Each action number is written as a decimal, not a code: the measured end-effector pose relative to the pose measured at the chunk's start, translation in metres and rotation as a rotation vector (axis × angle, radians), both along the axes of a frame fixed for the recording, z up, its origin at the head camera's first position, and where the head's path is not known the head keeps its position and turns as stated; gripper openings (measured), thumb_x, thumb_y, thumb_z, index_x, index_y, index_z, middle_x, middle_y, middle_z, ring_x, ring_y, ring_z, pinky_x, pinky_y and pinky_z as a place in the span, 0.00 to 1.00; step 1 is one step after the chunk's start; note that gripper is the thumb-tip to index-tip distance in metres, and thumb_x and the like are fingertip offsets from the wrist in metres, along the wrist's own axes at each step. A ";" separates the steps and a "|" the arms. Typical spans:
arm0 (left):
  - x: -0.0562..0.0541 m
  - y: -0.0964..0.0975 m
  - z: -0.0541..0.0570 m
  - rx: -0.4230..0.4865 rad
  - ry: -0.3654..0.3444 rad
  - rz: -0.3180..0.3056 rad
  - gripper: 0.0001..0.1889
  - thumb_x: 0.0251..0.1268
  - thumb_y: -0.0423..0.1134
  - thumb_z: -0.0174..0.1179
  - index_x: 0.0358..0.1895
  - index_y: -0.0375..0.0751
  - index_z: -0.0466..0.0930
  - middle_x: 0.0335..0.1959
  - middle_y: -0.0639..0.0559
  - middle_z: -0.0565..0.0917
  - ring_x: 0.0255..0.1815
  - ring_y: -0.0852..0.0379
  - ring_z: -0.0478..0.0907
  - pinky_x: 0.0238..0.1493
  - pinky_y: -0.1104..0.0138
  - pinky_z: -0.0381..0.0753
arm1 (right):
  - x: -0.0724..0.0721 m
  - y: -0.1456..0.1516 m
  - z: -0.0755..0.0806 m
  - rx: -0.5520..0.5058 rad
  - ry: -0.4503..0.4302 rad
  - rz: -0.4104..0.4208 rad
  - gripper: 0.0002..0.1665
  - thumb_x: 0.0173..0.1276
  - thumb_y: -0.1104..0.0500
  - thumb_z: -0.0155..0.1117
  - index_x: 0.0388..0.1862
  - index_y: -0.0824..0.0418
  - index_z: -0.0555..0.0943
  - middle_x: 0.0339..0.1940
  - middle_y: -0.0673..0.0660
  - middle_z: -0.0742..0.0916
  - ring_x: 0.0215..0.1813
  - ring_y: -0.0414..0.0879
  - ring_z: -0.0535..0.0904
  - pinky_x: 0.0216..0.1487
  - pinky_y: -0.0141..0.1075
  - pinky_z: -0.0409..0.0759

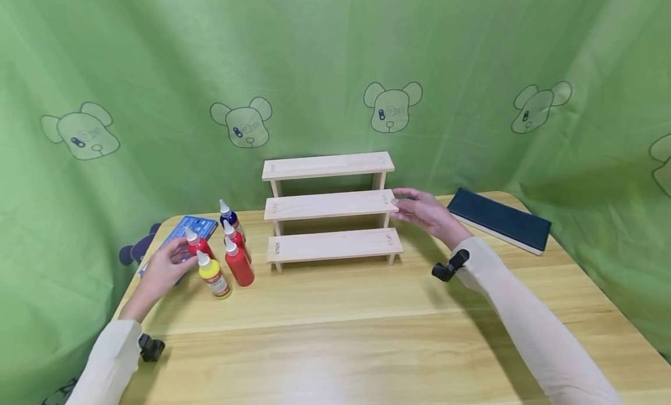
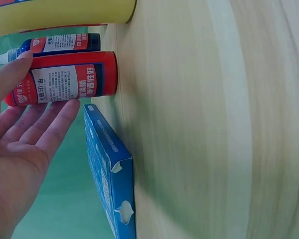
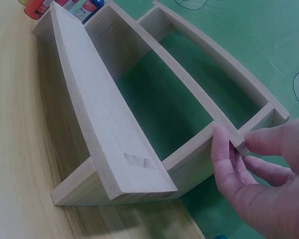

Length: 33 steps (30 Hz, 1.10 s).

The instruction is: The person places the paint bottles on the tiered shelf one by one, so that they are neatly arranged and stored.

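Green curtain (image 1: pixel 314 55) hung beyond all fingers of the left hand (image 1: pixel 166 269) and right hand (image 1: pixel 430 215). Wooden table (image 1: pixel 325 347) spread out below the fingers. 3-step wooden shelf (image 1: pixel 335 246) stood upright on it, just left of the right fingers and well right of the left fingers. From my end I read the right fingers as pinching the right end of its middle board (image 1: pixel 330 204).

Dark flat box (image 1: pixel 498 218) lay right of the right fingers, apart from them. Blue box (image 2: pixel 102 154) lay flat on the left fingers' outer side, very near their tips; couldn't tell whether they touched.

5 nozzle bottles in all, clustered at the left fingers. I had the left fingers and thumb curled round 1 upright red bottle (image 2: pixel 65 77), thumb on 1 side, fingers on the opposite side. Couldn't tell whether its base sat on wood. Yellow bottle (image 1: pixel 215 278) stood just right of the left fingers, nearer me. 2 more red bottles (image 1: pixel 239 266) stood farther right of the left fingers, set front to back. Slimmer blue bottle (image 1: pixel 230 218) stood beyond the left fingers, behind the reds.
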<state>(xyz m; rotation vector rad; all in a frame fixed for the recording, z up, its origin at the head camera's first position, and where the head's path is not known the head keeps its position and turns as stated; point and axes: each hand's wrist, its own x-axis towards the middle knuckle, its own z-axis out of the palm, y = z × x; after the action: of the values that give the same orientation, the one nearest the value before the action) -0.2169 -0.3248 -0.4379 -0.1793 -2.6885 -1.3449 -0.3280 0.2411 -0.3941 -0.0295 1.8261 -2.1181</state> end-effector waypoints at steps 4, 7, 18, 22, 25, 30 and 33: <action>0.000 -0.001 -0.003 0.005 0.005 0.018 0.27 0.73 0.29 0.64 0.69 0.19 0.68 0.64 0.20 0.77 0.64 0.27 0.78 0.51 0.90 0.73 | 0.000 0.000 -0.001 0.024 0.001 0.000 0.37 0.80 0.71 0.54 0.83 0.70 0.54 0.42 0.54 0.85 0.39 0.42 0.88 0.53 0.29 0.87; 0.000 -0.001 -0.003 0.012 0.002 0.028 0.28 0.73 0.31 0.65 0.70 0.21 0.68 0.64 0.21 0.77 0.64 0.28 0.78 0.50 0.90 0.73 | -0.001 0.001 -0.003 0.026 0.003 -0.002 0.37 0.80 0.71 0.54 0.83 0.70 0.55 0.43 0.54 0.85 0.39 0.42 0.88 0.54 0.29 0.87; 0.005 -0.005 0.020 0.009 -0.002 0.108 0.35 0.74 0.47 0.68 0.74 0.29 0.69 0.67 0.28 0.78 0.67 0.34 0.78 0.52 0.85 0.77 | -0.002 0.001 -0.003 0.035 0.003 0.014 0.37 0.81 0.70 0.55 0.84 0.69 0.55 0.44 0.55 0.83 0.41 0.42 0.88 0.55 0.29 0.87; 0.001 -0.007 0.038 0.053 0.048 0.126 0.35 0.72 0.49 0.69 0.74 0.36 0.69 0.62 0.44 0.84 0.59 0.59 0.83 0.53 0.84 0.78 | -0.001 0.003 -0.002 0.039 -0.002 0.020 0.38 0.81 0.69 0.55 0.84 0.68 0.54 0.45 0.55 0.83 0.42 0.42 0.88 0.54 0.28 0.87; -0.003 -0.008 0.052 0.138 0.093 0.125 0.35 0.70 0.45 0.71 0.75 0.38 0.68 0.55 0.64 0.86 0.53 0.75 0.81 0.53 0.84 0.79 | -0.001 0.003 -0.002 0.038 -0.001 0.016 0.38 0.80 0.69 0.55 0.84 0.68 0.55 0.45 0.55 0.83 0.42 0.43 0.88 0.55 0.29 0.86; -0.008 -0.005 0.075 0.239 0.117 0.142 0.31 0.70 0.41 0.71 0.73 0.42 0.70 0.49 0.78 0.84 0.50 0.76 0.82 0.51 0.84 0.80 | -0.001 0.003 -0.002 0.027 -0.004 0.010 0.38 0.80 0.70 0.56 0.84 0.68 0.55 0.44 0.55 0.83 0.42 0.43 0.88 0.55 0.29 0.87; -0.010 0.000 0.086 0.279 0.114 0.148 0.28 0.69 0.40 0.72 0.69 0.46 0.73 0.49 0.75 0.84 0.51 0.73 0.82 0.50 0.84 0.80 | -0.002 0.003 -0.003 0.029 -0.002 0.008 0.37 0.80 0.70 0.56 0.83 0.68 0.56 0.43 0.55 0.83 0.41 0.43 0.88 0.52 0.28 0.87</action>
<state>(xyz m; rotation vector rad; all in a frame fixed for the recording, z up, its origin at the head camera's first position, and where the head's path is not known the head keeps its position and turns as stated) -0.2264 -0.3250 -0.3517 -0.0268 -2.3404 -1.5898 -0.3300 0.2437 -0.3972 -0.0273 1.8515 -2.0851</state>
